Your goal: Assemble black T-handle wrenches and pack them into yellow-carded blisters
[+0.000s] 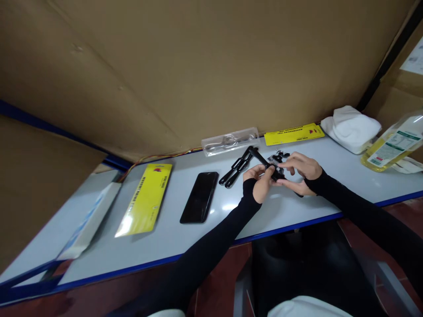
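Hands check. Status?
Left hand gripping black tool. Right hand fingers at its lower end. Small dark parts just beyond; phone off left, apart.

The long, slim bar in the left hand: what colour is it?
The slim bar is black, clearest in head view.

A pale, blue-edged counter [109,257] carried a yellow card [145,200], a black phone [199,198] and slim black pieces [235,168]. Along its back lay a clear case [230,141], more yellow cards [294,135] and a white bundle [352,127].
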Motion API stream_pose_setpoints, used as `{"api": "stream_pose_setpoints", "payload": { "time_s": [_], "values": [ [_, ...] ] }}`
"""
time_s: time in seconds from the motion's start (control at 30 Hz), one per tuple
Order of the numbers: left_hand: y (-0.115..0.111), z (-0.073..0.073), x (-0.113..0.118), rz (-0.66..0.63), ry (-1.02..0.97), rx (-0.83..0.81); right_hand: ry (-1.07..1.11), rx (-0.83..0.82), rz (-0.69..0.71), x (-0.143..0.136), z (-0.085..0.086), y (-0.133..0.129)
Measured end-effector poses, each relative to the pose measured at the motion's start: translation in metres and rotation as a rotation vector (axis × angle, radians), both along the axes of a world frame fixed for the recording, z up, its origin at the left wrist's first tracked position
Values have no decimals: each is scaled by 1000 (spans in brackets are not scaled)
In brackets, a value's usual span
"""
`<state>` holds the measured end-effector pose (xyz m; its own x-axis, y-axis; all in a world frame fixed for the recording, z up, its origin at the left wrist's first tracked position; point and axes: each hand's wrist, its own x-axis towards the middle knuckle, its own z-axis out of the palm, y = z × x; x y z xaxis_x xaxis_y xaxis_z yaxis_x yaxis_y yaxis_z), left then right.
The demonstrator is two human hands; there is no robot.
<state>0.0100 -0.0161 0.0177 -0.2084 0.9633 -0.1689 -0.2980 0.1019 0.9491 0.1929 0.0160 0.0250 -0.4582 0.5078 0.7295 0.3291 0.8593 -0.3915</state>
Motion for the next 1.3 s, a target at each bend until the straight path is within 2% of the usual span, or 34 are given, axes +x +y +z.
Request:
{"api": "stream_pose_setpoints", "payload": {
  "time_s": [0.13, 0.27, 0.37, 0.5, 0.7, 0.83, 1.0, 1.17, 1.3],
  "values": [
    [2, -2, -1, -2, -8, -2, 51, -19, -45, 0, -1, 3],
    [2, -1, -1, 4, -1, -5, 11, -43, 24, -1, -3, 2],
    [2, 0, 0, -1, -11, 3, 66, -3, 22, -1, -4, 0],
    [1, 1, 0, 22, -7, 9, 56, -63, 27, -2, -4, -1],
    [1, -2, 0, 23, -7, -6, 63, 46, -30, 2, -4, 2],
    [2, -4, -1, 14, 18, 0, 34, -88, -21, 0, -3, 0],
    [3, -5, 0, 13, -24, 5, 54, 13, -28, -1, -5, 0],
    [4, -7, 0, 18, -4, 26, 26, -95, 57, -2, -6, 0],
    [4, -6, -1, 8, -30, 23, 45, 1, -4, -2, -6, 0]
  ]
}}
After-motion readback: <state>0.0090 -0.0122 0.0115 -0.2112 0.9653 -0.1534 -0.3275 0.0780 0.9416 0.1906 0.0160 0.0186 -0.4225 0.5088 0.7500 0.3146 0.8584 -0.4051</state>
